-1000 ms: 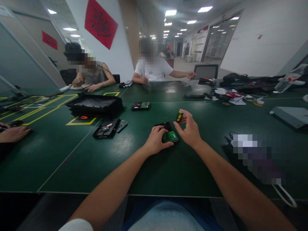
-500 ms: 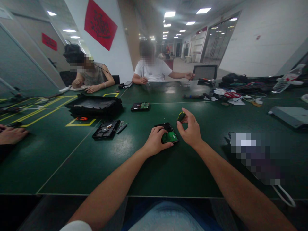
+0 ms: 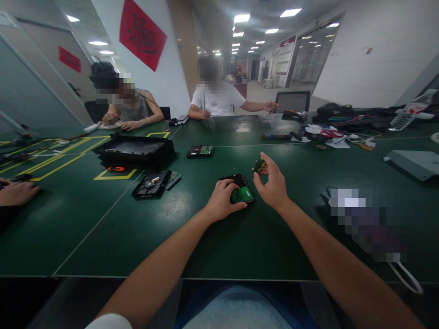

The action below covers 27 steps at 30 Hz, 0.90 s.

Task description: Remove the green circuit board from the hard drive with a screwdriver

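Note:
A black hard drive with a green circuit board (image 3: 242, 194) facing up lies on the green table (image 3: 212, 246) in front of me. My left hand (image 3: 222, 201) is closed over its near left side and holds it down. Just to the right and slightly above it, my right hand (image 3: 272, 183) pinches a small yellow and black screwdriver (image 3: 258, 164) by its handle between thumb and fingertips. The tool's tip is hidden behind the hand and the drive.
An opened hard drive (image 3: 151, 183) and a loose circuit board (image 3: 174, 178) lie to the left. Behind them stand a black tray (image 3: 135, 148) and another drive (image 3: 200, 151). Two people sit across the table. Another person's hand (image 3: 15, 192) rests at far left. Scissors (image 3: 331, 134) and cables lie at far right.
My right hand has turned the screwdriver slightly in its fingers and lifted a little. My left hand and the drive have stayed put.

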### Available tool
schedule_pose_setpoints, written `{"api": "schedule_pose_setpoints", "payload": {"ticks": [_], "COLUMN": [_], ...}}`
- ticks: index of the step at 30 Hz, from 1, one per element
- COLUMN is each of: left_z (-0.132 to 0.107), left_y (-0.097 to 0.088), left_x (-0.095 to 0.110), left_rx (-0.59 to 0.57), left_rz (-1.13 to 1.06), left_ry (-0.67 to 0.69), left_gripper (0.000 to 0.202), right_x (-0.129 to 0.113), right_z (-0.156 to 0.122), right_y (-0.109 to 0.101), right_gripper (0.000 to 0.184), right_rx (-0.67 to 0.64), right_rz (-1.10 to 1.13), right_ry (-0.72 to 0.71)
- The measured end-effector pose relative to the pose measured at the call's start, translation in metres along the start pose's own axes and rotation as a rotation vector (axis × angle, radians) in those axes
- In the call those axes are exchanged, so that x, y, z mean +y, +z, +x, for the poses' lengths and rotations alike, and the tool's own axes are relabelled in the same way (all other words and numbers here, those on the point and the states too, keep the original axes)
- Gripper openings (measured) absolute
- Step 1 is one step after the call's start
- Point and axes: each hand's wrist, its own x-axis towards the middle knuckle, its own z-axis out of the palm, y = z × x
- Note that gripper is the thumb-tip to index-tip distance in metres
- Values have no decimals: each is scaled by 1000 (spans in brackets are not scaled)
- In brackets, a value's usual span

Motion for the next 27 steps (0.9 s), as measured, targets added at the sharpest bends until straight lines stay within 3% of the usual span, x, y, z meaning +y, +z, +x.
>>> {"api": "schedule_pose_setpoints", "payload": {"ticks": [17,27], "left_z": [0,1], "left_y": [2,3], "left_x": [-2,-4], "left_rx": [17,8], "left_rz": [-5,6], "left_ry": [14,8], "left_gripper": [63,62], "right_x": [2,-3], "right_z": [-2,2], "right_y": [4,-1], "right_gripper": [66,61], "right_rx": [35,42], "right_rz": [33,-41], "right_ry": [39,-20]}}
